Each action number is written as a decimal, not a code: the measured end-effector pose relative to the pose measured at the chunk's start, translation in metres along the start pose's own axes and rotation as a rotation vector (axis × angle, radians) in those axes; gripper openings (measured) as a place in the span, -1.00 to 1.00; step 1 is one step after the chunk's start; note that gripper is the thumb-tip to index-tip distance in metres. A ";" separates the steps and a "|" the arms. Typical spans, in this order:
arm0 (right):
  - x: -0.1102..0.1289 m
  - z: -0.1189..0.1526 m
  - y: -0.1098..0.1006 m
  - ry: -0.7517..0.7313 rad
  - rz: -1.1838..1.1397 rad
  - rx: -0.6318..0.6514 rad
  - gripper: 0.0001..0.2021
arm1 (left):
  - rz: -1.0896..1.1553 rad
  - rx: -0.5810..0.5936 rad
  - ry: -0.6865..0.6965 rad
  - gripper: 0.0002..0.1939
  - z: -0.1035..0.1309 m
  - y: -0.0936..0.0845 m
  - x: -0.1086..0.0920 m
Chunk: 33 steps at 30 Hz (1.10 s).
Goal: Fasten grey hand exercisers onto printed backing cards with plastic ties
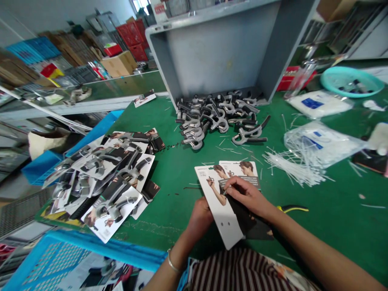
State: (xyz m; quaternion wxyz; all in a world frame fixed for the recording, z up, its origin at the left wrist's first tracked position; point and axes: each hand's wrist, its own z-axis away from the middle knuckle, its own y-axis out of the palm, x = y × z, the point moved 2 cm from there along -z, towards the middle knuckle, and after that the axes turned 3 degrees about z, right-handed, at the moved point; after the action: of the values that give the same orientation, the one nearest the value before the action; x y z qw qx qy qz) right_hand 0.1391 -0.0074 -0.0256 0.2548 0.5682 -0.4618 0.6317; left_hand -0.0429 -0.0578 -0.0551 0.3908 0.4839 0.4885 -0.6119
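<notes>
A white printed card (226,226) is tilted in front of me, with a picture of a person and small holes in its lower part. My left hand (200,216) holds its left edge from behind, the fingers mostly hidden by the card. My right hand (247,194) is over the card's dark right side, thumb and fingertips pinched together; what is between them is too small to make out. Another card (250,167) lies beneath on the green table (169,202). Grey and black hand grips (212,115) are heaped farther back.
Carded grips (112,173) are piled at left above a blue crate (51,258). A grey bin (218,52) stands on its side at the back. White cable ties (294,167), plastic bags (325,141), yellow-handled pliers (293,209) and a turquoise basin (351,82) are at right.
</notes>
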 end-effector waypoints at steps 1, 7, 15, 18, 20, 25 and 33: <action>0.000 0.000 0.000 -0.002 0.003 -0.002 -0.83 | -0.039 0.003 0.043 -0.84 0.001 0.000 0.000; 0.007 -0.001 0.000 -0.076 0.126 -0.003 -0.86 | -0.165 -0.108 0.064 -0.87 0.002 -0.003 -0.006; 0.021 0.006 0.002 -0.231 0.469 0.193 -0.86 | 0.320 -0.202 -0.132 -0.54 0.003 -0.014 -0.012; 0.017 0.003 0.004 -0.180 0.556 0.142 -0.89 | 0.501 -0.212 -0.165 -0.51 0.002 -0.018 -0.009; 0.014 0.000 0.005 -0.129 0.540 0.098 -0.89 | 0.544 -0.206 -0.209 -0.45 0.000 -0.020 -0.007; 0.016 0.002 -0.001 -0.060 0.330 -0.025 -0.89 | 0.444 -0.157 -0.364 -0.30 -0.007 -0.022 -0.005; -0.030 0.052 -0.101 0.112 0.656 -0.293 -0.82 | 0.544 -0.152 -0.392 -0.41 -0.015 -0.022 0.001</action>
State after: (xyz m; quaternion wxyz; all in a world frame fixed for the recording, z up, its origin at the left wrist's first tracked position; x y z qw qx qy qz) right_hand 0.2566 -0.0020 -0.0281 0.1421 0.3117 -0.6904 0.6372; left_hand -0.0609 -0.0381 -0.0517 0.6610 0.4391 0.3013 -0.5286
